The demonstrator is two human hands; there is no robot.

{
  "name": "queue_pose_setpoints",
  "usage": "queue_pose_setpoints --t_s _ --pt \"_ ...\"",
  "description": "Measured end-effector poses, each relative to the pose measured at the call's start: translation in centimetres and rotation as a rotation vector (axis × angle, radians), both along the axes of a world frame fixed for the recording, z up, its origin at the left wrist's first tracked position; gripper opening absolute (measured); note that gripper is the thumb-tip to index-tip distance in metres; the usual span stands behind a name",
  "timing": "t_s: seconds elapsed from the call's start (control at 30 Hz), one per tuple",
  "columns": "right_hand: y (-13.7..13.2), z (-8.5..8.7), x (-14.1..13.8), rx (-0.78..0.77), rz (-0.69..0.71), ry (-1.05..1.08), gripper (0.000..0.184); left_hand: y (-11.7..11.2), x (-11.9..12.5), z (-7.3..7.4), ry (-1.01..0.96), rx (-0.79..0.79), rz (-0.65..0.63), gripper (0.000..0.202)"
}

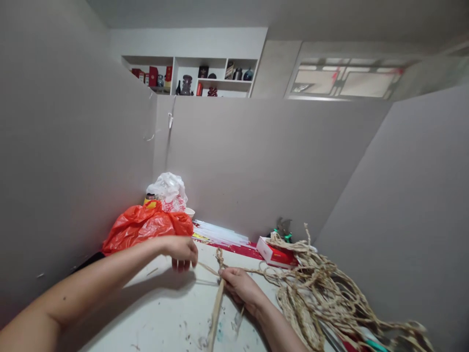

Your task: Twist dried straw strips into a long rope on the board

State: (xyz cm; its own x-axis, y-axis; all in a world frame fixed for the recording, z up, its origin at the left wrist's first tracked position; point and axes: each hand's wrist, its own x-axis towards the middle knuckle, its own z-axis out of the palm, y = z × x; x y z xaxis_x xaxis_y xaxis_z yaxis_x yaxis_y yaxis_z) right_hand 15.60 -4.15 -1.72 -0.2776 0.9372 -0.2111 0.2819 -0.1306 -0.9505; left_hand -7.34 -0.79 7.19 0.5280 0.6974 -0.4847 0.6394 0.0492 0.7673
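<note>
My left hand (181,252) hovers over the white table (161,313) with fingers curled, pinching the end of a thin tan cord (208,268) that runs to my right hand. My right hand (240,288) is closed round the top of a pale wooden stick (215,313), which slants down toward the near table edge. A small knot of cord (220,255) sits just above that hand. From it more cord trails right into a heap of braided straw rope (322,288).
A red plastic bag (146,226) and a white plastic bag (167,189) lie at the back left. A red-and-white box (274,254) and a green-handled tool (283,230) sit by the back partition. Grey partition walls (256,161) close in three sides.
</note>
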Motion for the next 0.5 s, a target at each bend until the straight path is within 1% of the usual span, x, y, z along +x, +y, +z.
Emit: queue_pose_setpoints --t_s 0.03,0.07,0.1,0.13,0.17,0.2,0.27,0.33,0.4,0.43,0.5 --pt "0.0 0.1 0.1 -0.031 0.007 0.02 0.036 0.8 -1.3 1.3 0.076 0.21 0.101 0.012" --pt "0.1 0.2 0.1 -0.059 0.011 0.036 0.036 1.7 -2.6 2.5 0.169 0.471 0.279 0.014" --pt "0.1 0.2 0.1 -0.084 0.014 0.047 0.036 2.6 -3.9 3.6 0.218 0.598 0.389 0.02" --pt "0.1 0.3 0.1 -0.101 0.014 0.049 0.036 3.3 -5.1 4.3 0.255 0.683 0.468 0.027" --pt "0.1 0.3 0.0 -0.108 0.013 0.045 0.035 4.0 -6.2 4.7 0.294 0.752 0.542 0.036" --pt "0.1 0.3 0.0 -0.104 0.014 0.035 0.035 4.5 -7.1 4.9 0.329 0.806 0.608 0.047" --pt "0.1 0.3 -0.1 -0.083 0.017 0.02 0.034 5.1 -8.6 4.5 0.384 0.853 0.701 0.065" --pt "0.2 0.2 -0.2 -0.066 0.021 0.008 0.034 5.4 -9.4 3.7 0.412 0.839 0.749 0.072" --pt "0.2 0.2 -0.2 -0.05 0.032 -0.001 0.035 5.5 -9.7 3.2 0.407 0.822 0.757 0.064" --pt "0.3 0.2 -0.2 -0.045 0.037 -0.004 0.036 5.3 -9.8 3.2 0.391 0.823 0.746 0.057" --pt "0.2 0.3 -0.1 -0.036 0.049 -0.002 0.037 4.5 -9.8 3.7 0.336 0.837 0.694 0.042"
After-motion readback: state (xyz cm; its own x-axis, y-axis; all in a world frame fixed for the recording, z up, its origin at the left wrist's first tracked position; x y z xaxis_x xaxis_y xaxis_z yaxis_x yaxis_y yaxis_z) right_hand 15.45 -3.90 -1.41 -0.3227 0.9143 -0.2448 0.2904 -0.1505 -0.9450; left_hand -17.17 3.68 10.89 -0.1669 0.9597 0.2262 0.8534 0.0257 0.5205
